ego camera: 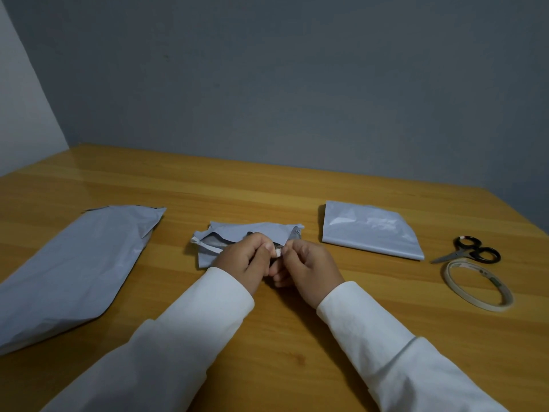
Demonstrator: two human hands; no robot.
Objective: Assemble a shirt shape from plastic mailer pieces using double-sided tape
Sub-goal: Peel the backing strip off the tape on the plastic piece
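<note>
Centrally, both hands meet over the wooden table [297, 337]. Left hand [246, 263] and right hand [309, 270] have fingers curled inward, each pinching an end of a small white tape strip [278, 251] between thumb and fingertip. Likely step: peeling the backing, or readying the strip to stick down; which one is too small to tell.

Just behind the hands lies the small crumpled mailer piece [252, 233], partly hidden by the left knuckles. It sits close so the strip has little way to travel. Long axis runs left to right, with a white sealing edge showing at its left end.

Long mailer piece [77, 269] lies well to the left, flat. Long axis runs from near-left to far-right, its far end toward the middle of the table. Probably the shirt body, parked until needed.

Folded mailer piece [368, 230] lies right of centre, flat, long axis roughly left to right, apart from the crumpled one.

Scissors [469, 251] and tape roll [478, 283] sit at far right, near each other, in easy reach of the right hand. Scissor blades point left.

No pieces joined yet; assembly looks early.
</note>
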